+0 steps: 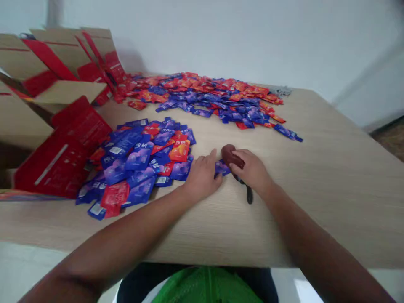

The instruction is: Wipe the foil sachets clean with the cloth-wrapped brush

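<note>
My left hand (203, 179) lies on the table with its fingers apart. Its index finger points forward and its thumb is spread toward a small blue-purple packet (222, 168), which it touches or nearly touches. My right hand (252, 170) is closed around a dark brown, rounded handheld tool (228, 155) with a black lower part and a black tail (249, 195) pointing toward me. The tool is over the right end of that packet, partly covering it; its exact kind is unclear. To the left of my left hand is a pile of blue and red packets (139, 158).
Along the wall stretches a long heap of red and blue packets (202, 94), with some grey scraps (282, 91) at its right end. One blue packet (288, 132) lies apart. Open red cardboard boxes (63, 155) stand at the left of the wooden table (331, 189).
</note>
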